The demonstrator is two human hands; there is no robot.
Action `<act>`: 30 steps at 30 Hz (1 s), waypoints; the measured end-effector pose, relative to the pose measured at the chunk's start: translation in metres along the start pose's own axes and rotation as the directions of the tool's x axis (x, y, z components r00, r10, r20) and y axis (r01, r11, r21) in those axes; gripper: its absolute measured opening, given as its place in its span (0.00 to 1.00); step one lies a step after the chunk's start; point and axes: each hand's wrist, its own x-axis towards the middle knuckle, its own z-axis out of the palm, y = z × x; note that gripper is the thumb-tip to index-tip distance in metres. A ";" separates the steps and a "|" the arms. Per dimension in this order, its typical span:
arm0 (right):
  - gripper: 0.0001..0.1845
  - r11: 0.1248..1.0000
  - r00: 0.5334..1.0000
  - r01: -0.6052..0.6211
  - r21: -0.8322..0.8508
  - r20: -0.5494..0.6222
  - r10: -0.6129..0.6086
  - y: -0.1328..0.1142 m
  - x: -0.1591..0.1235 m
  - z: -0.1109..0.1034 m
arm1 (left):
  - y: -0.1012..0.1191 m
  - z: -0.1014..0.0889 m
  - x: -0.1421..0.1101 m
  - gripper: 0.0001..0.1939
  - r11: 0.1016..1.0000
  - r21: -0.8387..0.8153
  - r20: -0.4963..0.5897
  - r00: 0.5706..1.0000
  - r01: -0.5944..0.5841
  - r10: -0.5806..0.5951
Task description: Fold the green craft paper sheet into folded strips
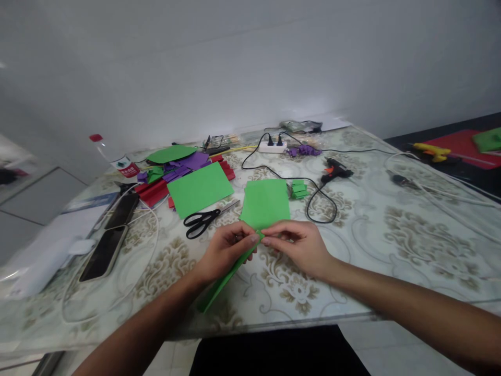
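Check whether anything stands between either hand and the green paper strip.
Nothing visible does. The left hand holds the green paper strip, and the right hand's fingertips meet at its far end. The flat green sheet and black scissors lie beyond the hands, not between.

Past the surface [368,219] with its floral cover, I saw a plain grey-white wall [219,68], dimly lit, and pale floor tiles [399,342] below
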 end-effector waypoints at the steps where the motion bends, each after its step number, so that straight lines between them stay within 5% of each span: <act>1: 0.10 1.000 1.000 0.004 -0.001 0.001 -0.004 0.000 0.000 0.000 | 0.000 0.000 0.000 0.15 1.000 0.004 -0.001 1.000 -0.004 0.004; 30: 0.06 0.999 0.999 0.033 -0.001 0.025 -0.033 0.000 0.000 -0.001 | -0.001 -0.004 0.002 0.16 0.999 0.049 0.036 0.999 -0.006 0.004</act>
